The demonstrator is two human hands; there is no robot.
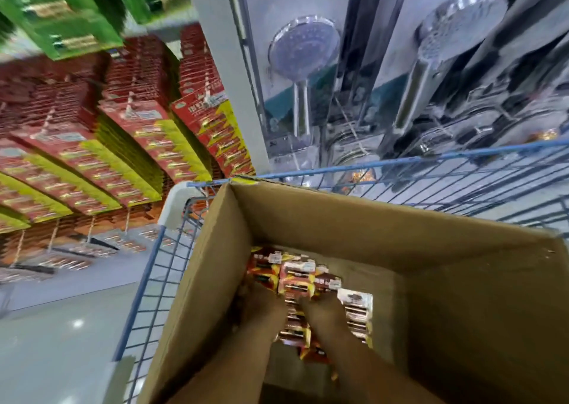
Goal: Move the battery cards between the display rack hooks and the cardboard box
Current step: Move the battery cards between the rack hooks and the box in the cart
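At the bottom centre of the frame, both forearms reach down into the cardboard box [338, 219], which sits in a blue wire cart [160, 268]. The left hand [261, 309] and right hand [323, 308] rest side by side on the battery cards [295, 276] piled inside; blur hides whether their fingers grip. More cards hang on rack hooks [132, 120] at the left.

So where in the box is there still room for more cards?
Bare floor shows in the brown cardboard box, right of the red-and-yellow battery cards, up to the right wall. The left side is crowded: both hands, left and right, are in the pile.
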